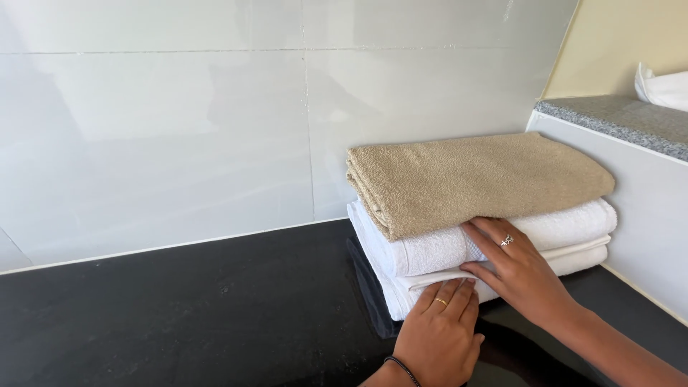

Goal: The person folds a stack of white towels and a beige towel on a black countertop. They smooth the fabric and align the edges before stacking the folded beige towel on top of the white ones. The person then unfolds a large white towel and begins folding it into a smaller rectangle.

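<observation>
Stack: a folded beige terry towel point(476, 179) lies on top of two folded white terry towels point(494, 244), with what looks like a dark folded cloth point(373, 297) at the very bottom, all on the black stone counter point(179, 315) against the glossy white tiled wall point(179, 129).
Left hand point(438, 330): mine, flat and spread, fingers together, gripping nothing; fingertips press the lower white towel's front edge at about 6 o'clock of the pile.
Right hand point(517, 269): mine, open and flat, holding nothing; fingers rest on the upper white towel's front face just under the beige one, toward 5 o'clock.
Risk, shove: I judge that pushing too hard could slide the white layers back under the beige towel and skew the edges.
Risk, drag: my fingers could catch a fold and pull it open.
Risk, tilt: the beige towel overhangs at 9 o'clock and could slump off.
</observation>
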